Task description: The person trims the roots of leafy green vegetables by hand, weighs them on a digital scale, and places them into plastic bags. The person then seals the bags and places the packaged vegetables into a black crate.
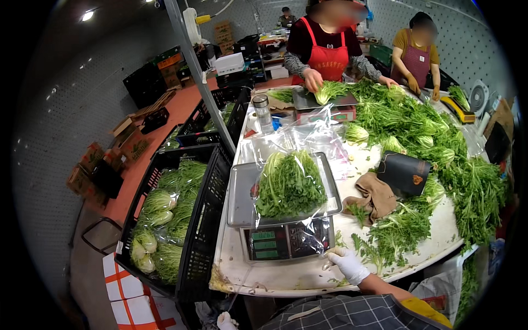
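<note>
A leafy bunch of frisée-like greens (288, 187) lies in a clear plastic bag (264, 218) on the steel pan of a digital scale (241, 202). My right hand (350, 264), in a white glove, pinches the bag's near corner beside the scale's keypad (307, 237). Only part of my left hand (227, 321), also gloved, shows at the bottom edge, below the table; whether it grips anything is unclear. Loose leaves and a brown cloth (373, 196) lie on the white table (288, 278) to the right of the scale.
Bagged greens fill a black crate (206, 214) at the table's left side, by a metal post (202, 78). A dark container (403, 172) and heaped greens (412, 119) lie on the right. Across the table a person's hand (313, 80) holds greens at another scale (326, 113).
</note>
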